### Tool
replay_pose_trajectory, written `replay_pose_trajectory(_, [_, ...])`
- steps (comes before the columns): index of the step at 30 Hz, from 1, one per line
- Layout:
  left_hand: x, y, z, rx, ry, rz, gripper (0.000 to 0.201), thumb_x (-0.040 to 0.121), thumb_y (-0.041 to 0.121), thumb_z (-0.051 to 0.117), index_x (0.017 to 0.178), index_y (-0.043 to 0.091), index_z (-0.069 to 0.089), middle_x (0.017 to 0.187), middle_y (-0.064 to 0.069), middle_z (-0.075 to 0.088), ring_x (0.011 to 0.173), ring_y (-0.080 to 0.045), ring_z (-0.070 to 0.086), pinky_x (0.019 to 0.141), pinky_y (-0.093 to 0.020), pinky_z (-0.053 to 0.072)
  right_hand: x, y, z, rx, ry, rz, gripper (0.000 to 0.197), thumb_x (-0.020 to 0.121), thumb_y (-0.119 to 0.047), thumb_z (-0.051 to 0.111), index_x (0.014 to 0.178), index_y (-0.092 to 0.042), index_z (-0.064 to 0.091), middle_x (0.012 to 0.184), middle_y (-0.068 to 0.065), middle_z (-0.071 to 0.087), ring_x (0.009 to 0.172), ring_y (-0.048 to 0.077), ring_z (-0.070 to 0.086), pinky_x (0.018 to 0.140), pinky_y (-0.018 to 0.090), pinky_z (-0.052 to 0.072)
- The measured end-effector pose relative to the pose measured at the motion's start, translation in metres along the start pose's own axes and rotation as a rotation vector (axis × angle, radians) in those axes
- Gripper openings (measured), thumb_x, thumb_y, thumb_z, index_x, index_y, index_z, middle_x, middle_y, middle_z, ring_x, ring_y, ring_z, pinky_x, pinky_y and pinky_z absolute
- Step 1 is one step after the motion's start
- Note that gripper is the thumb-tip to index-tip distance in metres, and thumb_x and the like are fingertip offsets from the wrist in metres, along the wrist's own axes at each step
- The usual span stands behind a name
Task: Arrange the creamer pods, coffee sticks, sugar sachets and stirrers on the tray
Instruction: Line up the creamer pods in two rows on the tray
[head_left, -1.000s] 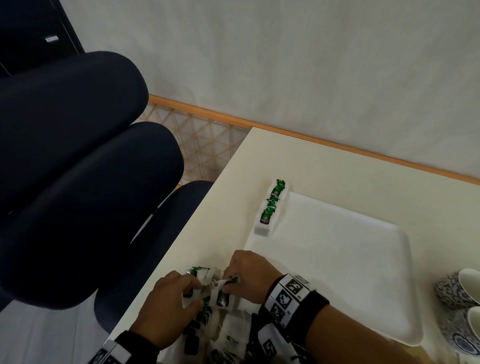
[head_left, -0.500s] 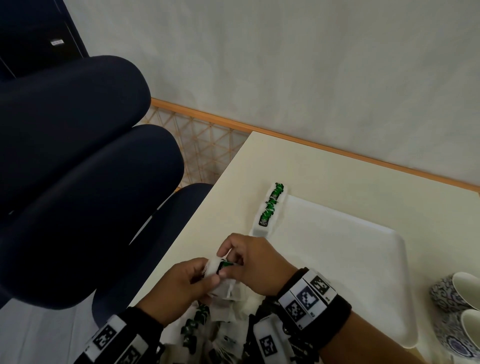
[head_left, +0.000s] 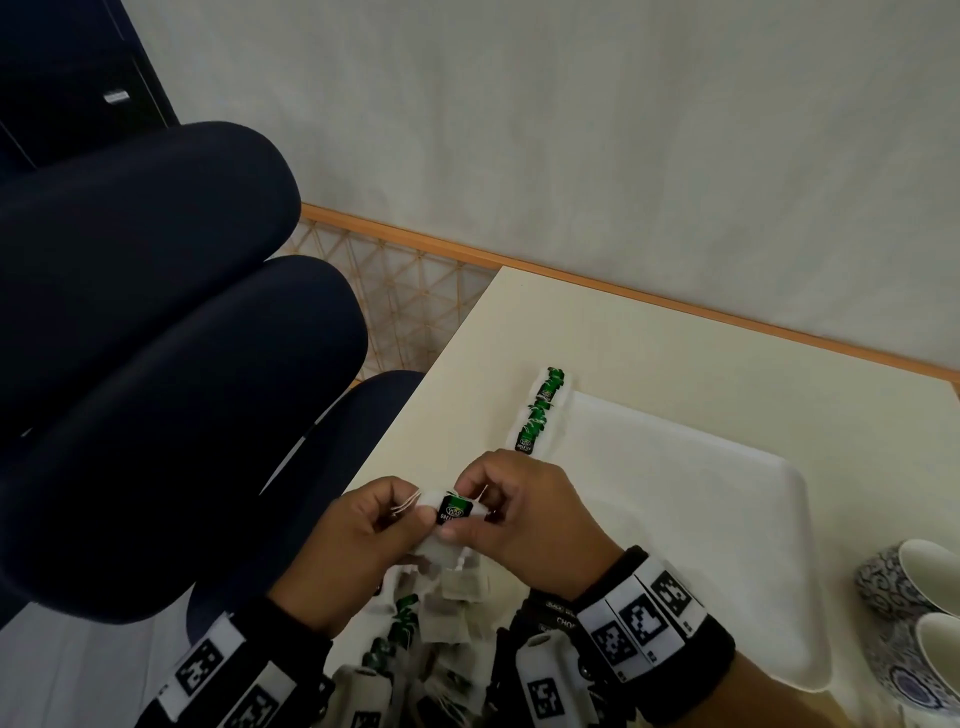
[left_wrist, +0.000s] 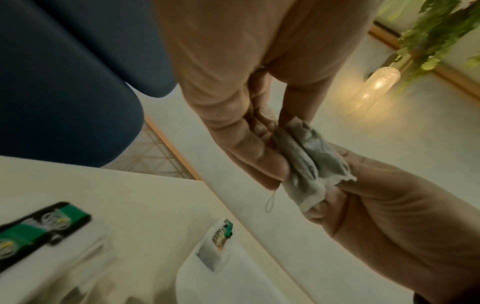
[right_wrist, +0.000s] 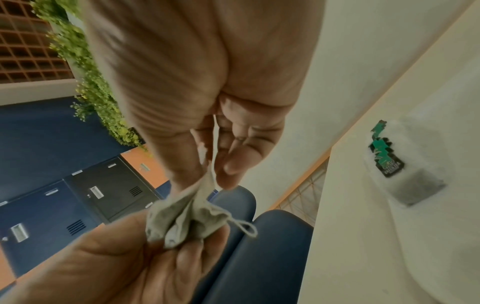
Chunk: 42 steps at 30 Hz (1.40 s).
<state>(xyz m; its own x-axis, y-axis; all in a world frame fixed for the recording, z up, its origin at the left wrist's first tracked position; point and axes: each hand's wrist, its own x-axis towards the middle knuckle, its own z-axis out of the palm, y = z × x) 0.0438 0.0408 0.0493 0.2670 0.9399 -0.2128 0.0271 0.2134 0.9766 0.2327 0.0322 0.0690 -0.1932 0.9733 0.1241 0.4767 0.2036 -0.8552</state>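
Both hands, the left hand (head_left: 358, 540) and the right hand (head_left: 524, 519), pinch one tea bag (head_left: 453, 512) just beside the tray (head_left: 753, 545).

Both hands (head_left: 447, 525) lifted tea bags (head_left: 451, 525) higher.

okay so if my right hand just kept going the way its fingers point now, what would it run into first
Most likely the left hand: the right hand points left at it, and both already pinch the same bunch of tea bags, so little room seems left, though depth is hard to judge.
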Motion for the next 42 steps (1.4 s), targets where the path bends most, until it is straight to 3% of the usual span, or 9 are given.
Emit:
replay_pose_trajectory(4, [-0.004,0.012,0.008,0.002,-0.007,0.062,0.030,0.084,0.017,0.067,0.088,-0.010,0.056,0.076,-0.022,0.061,0.073,-0.027,0.060,0.072,-0.041,0.059,-0.005,-0.004,-0.005,0.005,0.119,-0.095,0.042,0.070,-0.020,0.083,0.091,-0.040,0.053,0.094,-0.017,0.053,0.068,0.006,0.052,0.059,0.012,0.042])
replay_pose_trajectory(9, [-0.007,0.025,0.016,-0.047,-0.068,0.059,0.030,0.084,0.021,0.069,0.085,-0.002,0.050,0.077,-0.010,0.067,0.073,-0.024,0.066,0.066,-0.034,0.057,-0.010,-0.008,-0.013,-0.087,0.172,-0.215,0.024,0.072,-0.028,0.080,0.089,-0.030,0.063,0.092,-0.013,0.057,0.065,0.004,0.054,0.060,0.017,0.046])
replay_pose_trajectory(14, [-0.010,0.029,0.016,-0.103,-0.104,0.040,0.040,0.074,0.029,0.070,0.087,0.000,0.047,0.079,-0.014,0.062,0.074,-0.028,0.063,0.070,-0.042,0.057,-0.015,-0.012,-0.017,-0.209,0.254,-0.297,0.017,0.076,-0.030,0.077,0.090,-0.022,0.071,0.093,-0.011,0.059,0.076,0.000,0.056,0.067,0.009,0.043])
replay_pose_trajectory(20, [-0.017,0.039,0.017,-0.271,-0.137,0.000,0.067,0.062,0.045,0.083,0.099,-0.004,0.054,0.092,-0.020,0.067,0.082,-0.026,0.068,0.067,-0.033,0.057,-0.017,-0.017,-0.017,-0.450,0.428,-0.559,0.009,0.084,-0.027,0.071,0.087,-0.021,0.076,0.087,-0.003,0.063,0.068,0.016,0.055,0.061,0.028,0.046])
replay_pose_trajectory(25, [-0.019,0.041,0.014,-0.324,-0.102,-0.018,0.043,0.080,0.023,0.062,0.105,-0.011,0.055,0.100,-0.021,0.067,0.086,-0.028,0.068,0.067,-0.034,0.058,-0.020,-0.021,-0.020,-0.411,0.445,-0.635,0.007,0.084,-0.020,0.072,0.088,-0.020,0.077,0.086,-0.004,0.067,0.074,0.014,0.059,0.065,0.030,0.048])
replay_pose_trajectory(29, [-0.020,0.037,0.016,-0.169,0.022,0.037,0.012,0.089,0.002,0.058,0.098,-0.006,0.061,0.085,-0.020,0.066,0.071,-0.024,0.061,0.057,-0.025,0.054,-0.027,-0.032,-0.025,-0.205,0.265,-0.533,0.012,0.079,-0.012,0.073,0.086,-0.021,0.075,0.092,-0.011,0.069,0.084,0.000,0.061,0.075,0.021,0.049])
replay_pose_trajectory(32, [-0.022,0.038,0.016,-0.123,0.064,0.111,0.015,0.083,0.005,0.059,0.095,-0.001,0.065,0.083,-0.017,0.072,0.069,-0.023,0.067,0.060,-0.028,0.056,-0.031,-0.042,-0.034,0.028,0.047,-0.332,0.019,0.078,-0.010,0.077,0.090,-0.022,0.069,0.082,-0.010,0.067,0.070,-0.003,0.057,0.066,0.008,0.041])
replay_pose_trajectory(36, [-0.025,0.040,0.017,-0.075,0.093,0.180,0.023,0.072,0.012,0.069,0.093,0.003,0.067,0.083,-0.019,0.073,0.071,-0.027,0.068,0.067,-0.034,0.058,-0.028,-0.047,-0.039,0.207,-0.150,-0.097,0.042,0.077,-0.006,0.077,0.105,-0.030,0.056,0.073,-0.007,0.057,0.060,0.009,0.048,0.059,0.023,0.043])
replay_pose_trajectory(42, [-0.027,0.041,0.023,-0.096,0.122,0.252,0.028,0.070,0.011,0.070,0.095,0.001,0.066,0.083,-0.017,0.073,0.073,-0.023,0.069,0.064,-0.030,0.057,-0.021,-0.047,-0.037,0.223,-0.126,0.034,0.028,0.080,-0.010,0.075,0.099,-0.025,0.061,0.072,-0.003,0.058,0.059,0.013,0.056,0.060,0.023,0.046])
